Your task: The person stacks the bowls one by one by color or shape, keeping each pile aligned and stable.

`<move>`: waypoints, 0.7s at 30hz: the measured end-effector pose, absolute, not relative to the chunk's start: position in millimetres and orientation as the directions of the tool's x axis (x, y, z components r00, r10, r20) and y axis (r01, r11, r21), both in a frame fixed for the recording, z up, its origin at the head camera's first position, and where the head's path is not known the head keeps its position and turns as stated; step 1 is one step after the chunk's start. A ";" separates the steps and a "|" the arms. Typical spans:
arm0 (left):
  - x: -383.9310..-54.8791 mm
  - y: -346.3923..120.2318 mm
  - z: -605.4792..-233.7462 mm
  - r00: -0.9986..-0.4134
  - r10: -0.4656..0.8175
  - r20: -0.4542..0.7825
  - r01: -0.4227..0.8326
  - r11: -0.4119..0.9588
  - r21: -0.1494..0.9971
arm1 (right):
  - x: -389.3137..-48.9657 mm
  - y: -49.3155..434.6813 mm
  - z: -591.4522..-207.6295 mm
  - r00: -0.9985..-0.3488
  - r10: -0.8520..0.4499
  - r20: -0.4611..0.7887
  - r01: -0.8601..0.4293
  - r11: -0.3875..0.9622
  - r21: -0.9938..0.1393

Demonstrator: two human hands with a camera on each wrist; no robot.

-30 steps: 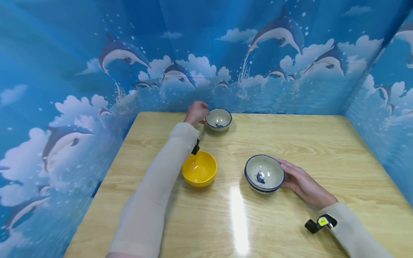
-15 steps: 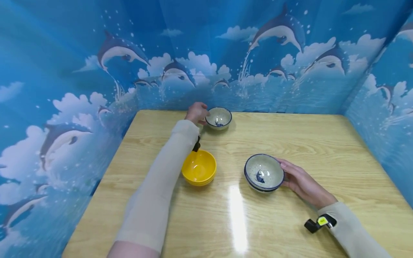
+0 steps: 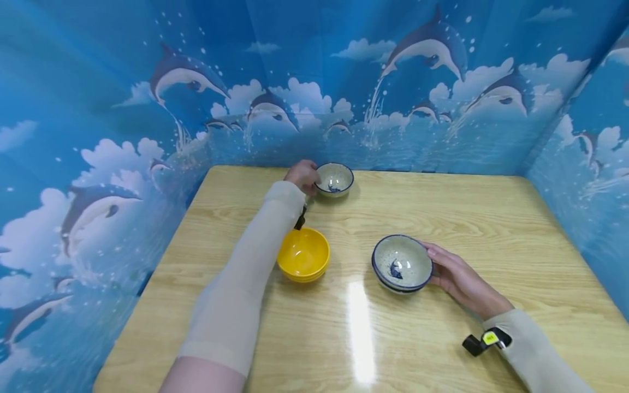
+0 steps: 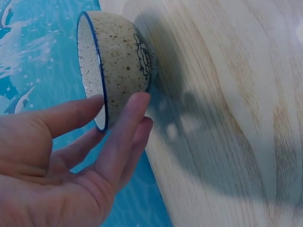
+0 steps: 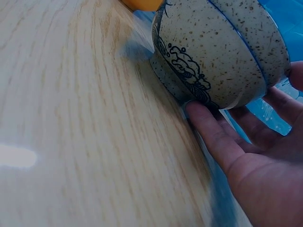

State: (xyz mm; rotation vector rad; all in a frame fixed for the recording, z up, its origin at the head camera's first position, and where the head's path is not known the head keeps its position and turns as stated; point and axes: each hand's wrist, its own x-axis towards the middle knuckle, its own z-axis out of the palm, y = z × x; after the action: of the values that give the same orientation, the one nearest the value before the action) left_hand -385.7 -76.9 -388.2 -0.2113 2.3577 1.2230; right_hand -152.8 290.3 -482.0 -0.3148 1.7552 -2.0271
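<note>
Near the table's back edge stands a speckled bowl with a blue rim (image 3: 334, 180). My left hand (image 3: 302, 177) holds its left side; in the left wrist view the thumb (image 4: 78, 115) lies at the inner rim and the fingers (image 4: 124, 137) are against the outer wall. At the right, two nested speckled bowls (image 3: 402, 262) stand on the table. My right hand (image 3: 464, 281) grips their right side, with fingertips (image 5: 201, 113) low by the foot of the lower bowl and another digit at the upper rim.
A stack of yellow bowls (image 3: 303, 255) stands left of the nested bowls, partly beneath my left forearm. The wooden table (image 3: 467, 213) meets blue dolphin-print cloth (image 3: 295, 82) at its back and sides. A bright reflection lies at the front middle.
My left hand has shifted slightly right, closer onto the far bowl's rim. The right hand, the nested bowls and the yellow stack have stayed in place.
</note>
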 end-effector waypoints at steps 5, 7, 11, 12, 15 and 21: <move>-391.6 -77.3 -391.8 -0.863 0.103 -0.495 -0.345 0.597 0.724 | -151.7 289.0 -483.3 -0.875 -0.476 -0.091 0.166 -0.119 -0.979; -392.8 -77.8 -393.3 -0.854 0.102 -0.510 -0.358 0.596 0.719 | -150.7 288.8 -483.6 -0.878 -0.468 -0.100 0.170 -0.110 -0.979; -393.6 -77.5 -396.0 -0.837 0.083 -0.540 -0.402 0.577 0.711 | -149.6 288.2 -484.1 -0.882 -0.459 -0.111 0.176 -0.102 -0.979; -393.5 -77.2 -396.4 -0.835 0.076 -0.545 -0.413 0.567 0.712 | -149.5 288.2 -484.2 -0.881 -0.459 -0.112 0.178 -0.102 -0.979; -393.7 -76.1 -397.3 -0.837 0.075 -0.542 -0.417 0.556 0.719 | -149.3 288.2 -484.0 -0.883 -0.455 -0.113 0.179 -0.106 -0.978; -395.9 -76.3 -398.2 -0.843 0.083 -0.531 -0.420 0.514 0.748 | -149.6 288.9 -481.8 -0.883 -0.454 -0.118 0.187 -0.110 -0.976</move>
State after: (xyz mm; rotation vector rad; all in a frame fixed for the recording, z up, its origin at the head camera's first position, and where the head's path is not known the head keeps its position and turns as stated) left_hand -395.9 -76.3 -398.2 -0.2748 2.2470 1.3064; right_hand -149.6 288.9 -481.8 -0.2937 1.7468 -2.0421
